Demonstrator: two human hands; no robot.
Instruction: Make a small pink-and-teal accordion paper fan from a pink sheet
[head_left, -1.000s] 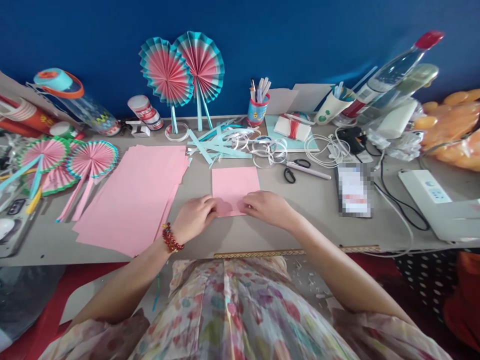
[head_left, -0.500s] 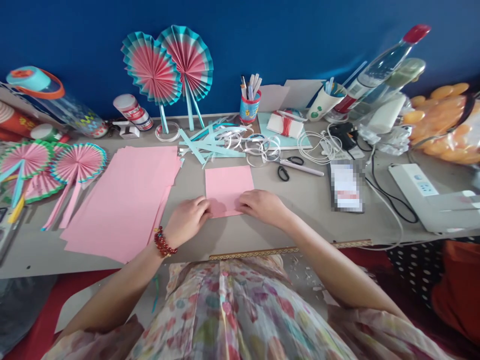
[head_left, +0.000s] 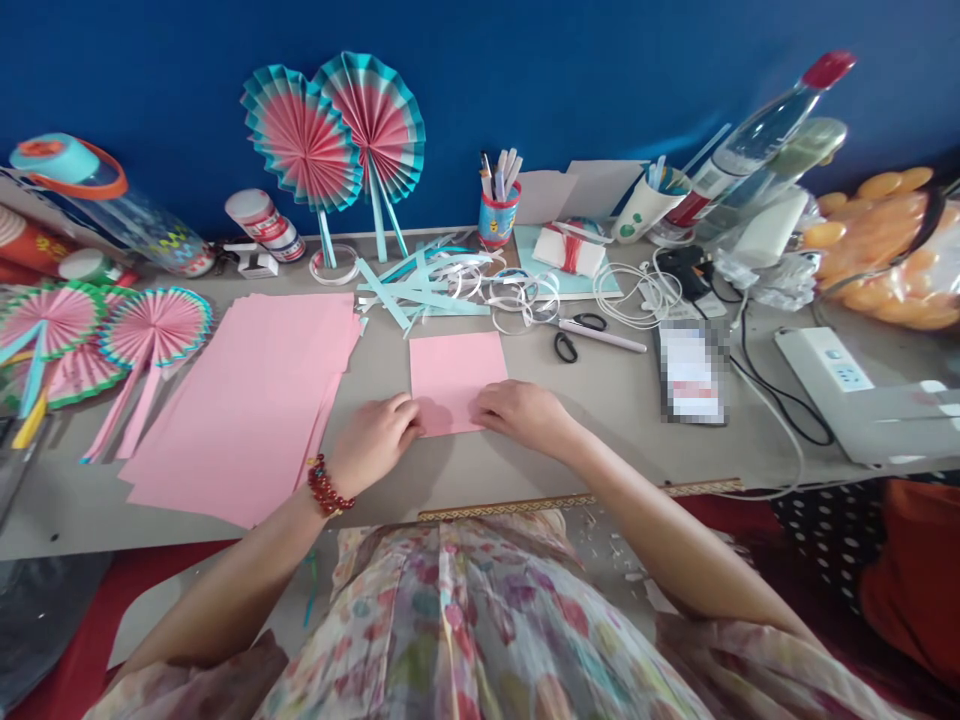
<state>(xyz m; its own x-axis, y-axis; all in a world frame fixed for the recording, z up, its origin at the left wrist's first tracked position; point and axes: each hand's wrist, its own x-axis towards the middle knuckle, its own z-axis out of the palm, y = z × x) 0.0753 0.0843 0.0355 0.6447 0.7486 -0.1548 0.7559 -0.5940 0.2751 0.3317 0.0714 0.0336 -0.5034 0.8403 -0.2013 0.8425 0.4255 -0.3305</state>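
A square sheet of pink paper (head_left: 457, 375) lies on the grey table in front of me. Its near left corner is pinched by my left hand (head_left: 379, 435), whose fingers are curled together; a red bead bracelet circles that wrist. My right hand (head_left: 529, 412) is closed on the near right corner in the same way. The fingertips and the near edge under them are partly hidden. To the left lies a stack of larger pink sheets (head_left: 240, 400). Scissors (head_left: 581, 335) with black handles rest beyond my right hand.
Paper strips (head_left: 420, 285) are heaped behind the sheet. Two pleated paper fans (head_left: 371, 125) stand against the blue wall, with smaller fans (head_left: 154, 328) at left. A pen cup (head_left: 499, 218), a phone (head_left: 691, 375), a power strip (head_left: 825, 375) and a bottle (head_left: 750, 140) stand or lie around. A patterned strip (head_left: 510, 508) runs along the front edge.
Almost nothing differs. Both hands stay on the near corners of the pink sheet, and the whole view has shifted very slightly.
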